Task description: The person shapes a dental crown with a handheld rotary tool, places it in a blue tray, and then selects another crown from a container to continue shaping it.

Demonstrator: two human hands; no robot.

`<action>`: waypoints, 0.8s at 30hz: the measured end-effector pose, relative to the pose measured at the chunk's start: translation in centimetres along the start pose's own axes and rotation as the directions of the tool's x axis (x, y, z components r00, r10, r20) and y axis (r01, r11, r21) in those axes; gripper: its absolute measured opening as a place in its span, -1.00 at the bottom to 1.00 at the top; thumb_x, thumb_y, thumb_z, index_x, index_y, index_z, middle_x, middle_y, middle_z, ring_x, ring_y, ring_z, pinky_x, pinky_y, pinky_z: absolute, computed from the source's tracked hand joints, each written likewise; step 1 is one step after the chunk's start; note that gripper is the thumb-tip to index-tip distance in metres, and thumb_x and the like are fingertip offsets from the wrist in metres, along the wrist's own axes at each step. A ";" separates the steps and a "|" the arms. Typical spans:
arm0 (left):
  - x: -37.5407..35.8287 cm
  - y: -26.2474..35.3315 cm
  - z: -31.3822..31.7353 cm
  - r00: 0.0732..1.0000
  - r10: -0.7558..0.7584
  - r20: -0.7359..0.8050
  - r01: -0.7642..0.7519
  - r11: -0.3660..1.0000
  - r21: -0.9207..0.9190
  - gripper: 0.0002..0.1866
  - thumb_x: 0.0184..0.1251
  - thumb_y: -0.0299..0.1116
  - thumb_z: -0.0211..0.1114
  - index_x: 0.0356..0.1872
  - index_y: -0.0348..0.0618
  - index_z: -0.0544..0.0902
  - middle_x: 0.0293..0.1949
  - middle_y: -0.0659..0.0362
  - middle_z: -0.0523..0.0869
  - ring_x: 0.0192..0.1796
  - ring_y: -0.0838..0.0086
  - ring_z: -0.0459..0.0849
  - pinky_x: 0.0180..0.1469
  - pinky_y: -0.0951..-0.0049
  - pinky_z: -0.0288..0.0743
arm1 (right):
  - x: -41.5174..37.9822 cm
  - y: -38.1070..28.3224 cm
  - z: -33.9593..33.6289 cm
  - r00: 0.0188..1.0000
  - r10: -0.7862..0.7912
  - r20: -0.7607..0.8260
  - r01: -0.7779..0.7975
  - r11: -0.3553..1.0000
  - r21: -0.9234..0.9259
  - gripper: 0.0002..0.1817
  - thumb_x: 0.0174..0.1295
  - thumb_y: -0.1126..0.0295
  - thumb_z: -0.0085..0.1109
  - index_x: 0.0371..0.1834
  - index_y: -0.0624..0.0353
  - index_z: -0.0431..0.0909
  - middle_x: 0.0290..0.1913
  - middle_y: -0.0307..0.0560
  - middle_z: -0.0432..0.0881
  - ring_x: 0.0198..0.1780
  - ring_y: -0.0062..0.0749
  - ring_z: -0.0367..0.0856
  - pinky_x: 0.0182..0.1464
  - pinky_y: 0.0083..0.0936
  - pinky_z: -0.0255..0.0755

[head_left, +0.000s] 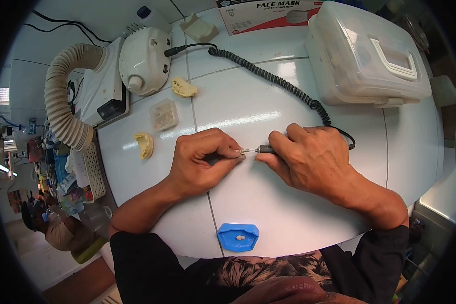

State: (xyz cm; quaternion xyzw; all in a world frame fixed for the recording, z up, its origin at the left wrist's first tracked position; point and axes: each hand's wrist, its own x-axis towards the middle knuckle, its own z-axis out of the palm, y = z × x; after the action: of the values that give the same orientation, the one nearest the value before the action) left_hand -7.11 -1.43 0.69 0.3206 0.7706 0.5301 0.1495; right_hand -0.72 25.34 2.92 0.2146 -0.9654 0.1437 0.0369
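While the left hand [202, 161] pinches a tiny pale piece [242, 152] above the white tiled surface [294, 223], the right hand [311, 157], grip closed, holds a slim dark cylindrical handpiece [265, 149] at the piece's three o'clock — grinding, apparently — so the next move likely calls for steadiness.

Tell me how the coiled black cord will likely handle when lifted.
The coiled black cord should flex and stretch rather than stay stiff, given its spring-like windings. It would probably sag when raised, since it curves loosely over the tabletop. A hard pull might tug the handpiece in the right hand, because the cord appears to lead there.
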 end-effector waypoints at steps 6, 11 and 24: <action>0.0 0.0 0.0 1.000 -0.008 0.001 0.008 1.000 -0.006 -0.89 0.27 -0.69 0.59 -0.27 -0.35 0.82 -0.18 0.03 0.91 -0.18 0.48 0.91 -0.16 0.52 0.74 | 0.0 0.0 0.0 1.000 -0.001 0.005 0.001 1.000 0.003 -0.45 0.62 -0.17 0.29 -0.36 0.07 0.66 -0.54 -0.10 0.64 -0.65 -0.26 0.67 -0.63 -0.30 0.48; 0.0 0.0 0.0 1.000 -0.001 0.005 0.001 1.000 0.015 -0.90 0.26 -0.69 0.59 -0.28 -0.35 0.82 -0.19 0.03 0.91 -0.18 0.48 0.91 -0.16 0.51 0.73 | 0.0 0.1 0.0 1.000 -0.002 0.014 0.002 1.000 0.005 -0.45 0.62 -0.18 0.29 -0.36 0.08 0.65 -0.54 -0.09 0.64 -0.65 -0.26 0.68 -0.63 -0.29 0.48; 0.1 0.0 0.0 1.000 -0.004 0.004 0.004 1.000 0.020 -0.89 0.26 -0.68 0.60 -0.28 -0.35 0.81 -0.18 0.03 0.91 -0.19 0.47 0.91 -0.17 0.51 0.74 | 0.0 0.0 0.0 1.000 -0.010 0.005 0.010 1.000 0.002 -0.44 0.60 -0.18 0.31 -0.37 0.08 0.64 -0.55 -0.10 0.63 -0.65 -0.25 0.67 -0.62 -0.30 0.49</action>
State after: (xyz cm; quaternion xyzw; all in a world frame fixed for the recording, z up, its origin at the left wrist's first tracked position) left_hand -7.17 -1.38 0.72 0.3214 0.7762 0.5216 0.1490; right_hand -0.73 25.33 2.91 0.2200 -0.9642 0.1437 0.0349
